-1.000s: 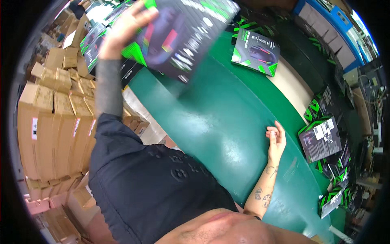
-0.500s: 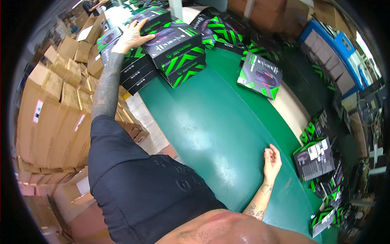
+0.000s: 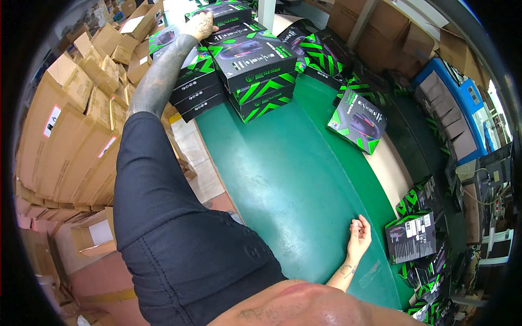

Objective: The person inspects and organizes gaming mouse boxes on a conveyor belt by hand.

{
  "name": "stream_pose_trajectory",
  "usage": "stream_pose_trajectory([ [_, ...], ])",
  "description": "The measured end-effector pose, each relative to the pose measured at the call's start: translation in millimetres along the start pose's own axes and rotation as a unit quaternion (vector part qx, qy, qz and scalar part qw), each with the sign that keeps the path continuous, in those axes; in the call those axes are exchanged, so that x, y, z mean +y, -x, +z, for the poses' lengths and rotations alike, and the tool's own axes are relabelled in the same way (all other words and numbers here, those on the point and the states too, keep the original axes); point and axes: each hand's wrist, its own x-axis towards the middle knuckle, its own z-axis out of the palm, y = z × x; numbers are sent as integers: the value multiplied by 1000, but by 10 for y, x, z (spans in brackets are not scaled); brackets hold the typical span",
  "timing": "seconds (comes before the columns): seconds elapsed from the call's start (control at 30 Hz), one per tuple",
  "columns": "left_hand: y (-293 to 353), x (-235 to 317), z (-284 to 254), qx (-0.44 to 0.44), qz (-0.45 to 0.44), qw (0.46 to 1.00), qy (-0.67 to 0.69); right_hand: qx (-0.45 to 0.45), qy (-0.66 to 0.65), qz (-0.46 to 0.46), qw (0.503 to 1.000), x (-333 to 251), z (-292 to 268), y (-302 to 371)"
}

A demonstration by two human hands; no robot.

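At the far left end of the table, my left hand [image 3: 200,25] is closed on the near edge of a black mouse box [image 3: 231,12] with green stripes. The farther fingers are partly hidden. Just nearer stands a stack with another mouse box [image 3: 253,57] on top, printed with a mouse picture. Beside it, to the left, is a second stack of black boxes [image 3: 196,95]. My right hand [image 3: 359,239] hovers over or rests on the green table [image 3: 272,179], its fingers loosely curled together around nothing visible. A single mouse box [image 3: 358,120] lies beyond it, across the table.
Brown cartons [image 3: 65,136] are piled along the left, next to the table edge. More black and green boxes [image 3: 410,236] line the right side. A blue-framed rack [image 3: 457,108] stands at the far right, and a white post [image 3: 266,13] rises behind the stacks.
My left hand has moved farther away with the top mouse box, baring more of a box beneath. My right hand stays low over the table, fingers a little more curled. The view has shifted.
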Motion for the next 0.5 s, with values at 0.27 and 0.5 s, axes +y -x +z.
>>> stream_pose_trajectory([
  [0.27, -446, -601, 386, 10, 35, 999, 9, 2, 0, 16, 1000, -62, -1, 30],
  [0.5, -573, -681, 354, -18, -4, 999, -27, 11, 12, 2, 1000, -123, -18, 14],
])
